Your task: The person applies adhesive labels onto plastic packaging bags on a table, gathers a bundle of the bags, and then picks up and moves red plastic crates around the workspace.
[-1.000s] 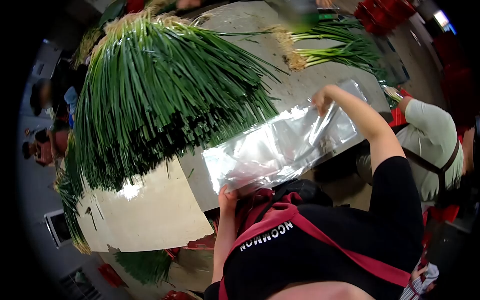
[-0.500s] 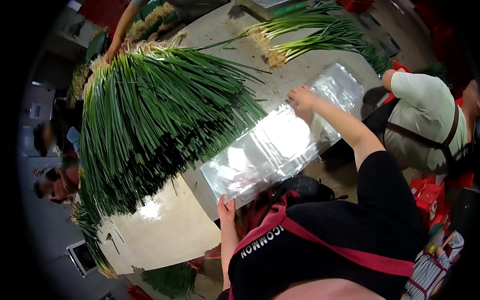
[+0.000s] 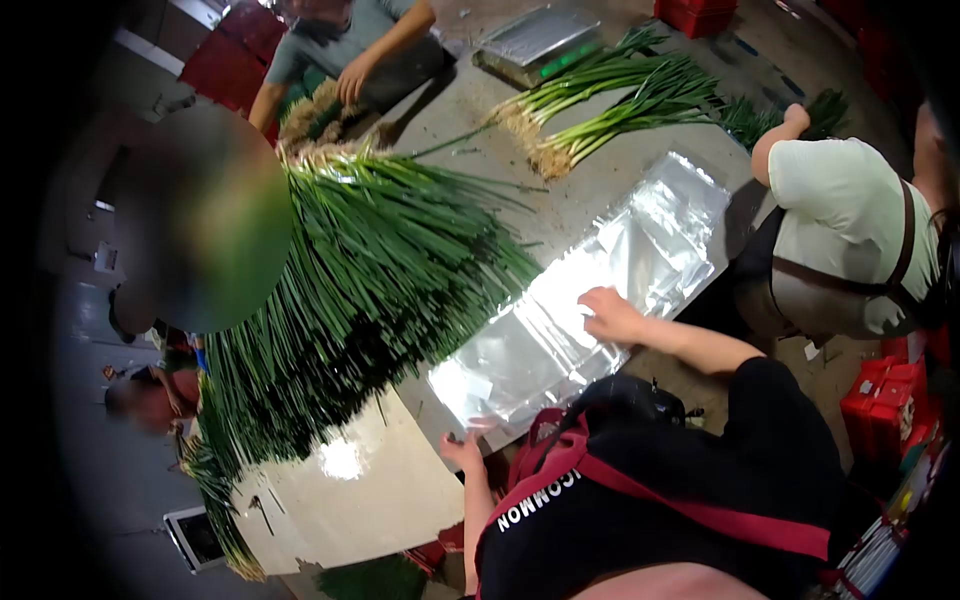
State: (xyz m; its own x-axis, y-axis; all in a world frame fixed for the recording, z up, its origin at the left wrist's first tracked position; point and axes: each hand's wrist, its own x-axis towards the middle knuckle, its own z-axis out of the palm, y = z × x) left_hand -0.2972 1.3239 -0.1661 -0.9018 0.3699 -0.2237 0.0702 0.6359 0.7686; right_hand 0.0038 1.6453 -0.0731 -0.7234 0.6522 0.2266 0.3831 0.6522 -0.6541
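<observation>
A stack of clear, shiny plastic sheets or bags [image 3: 560, 315] lies flat and slantwise along the table's near edge. My right hand [image 3: 612, 316] rests on its middle, fingers loosely bent and a little apart, gripping nothing visible. At the lower left corner of the plastic is my left hand [image 3: 462, 452], its fingers apart; whether they touch the corner is unclear. Beyond the plastic, to the left, a large fanned heap of green stalks [image 3: 370, 290] has its pale roots pointing away from me.
Smaller rooted bunches [image 3: 610, 110] lie at the back, beside a scale [image 3: 535, 45]. Across the table a person in grey [image 3: 345, 50] reaches toward roots. Another person in a pale shirt [image 3: 845, 230] is at the right, near red crates [image 3: 880, 405]. A pale board [image 3: 350, 490] lies at lower left.
My right hand has moved back toward me over the plastic. My left hand's fingers have spread at the corner. The person across the table has moved their hand off the large heap's roots.
</observation>
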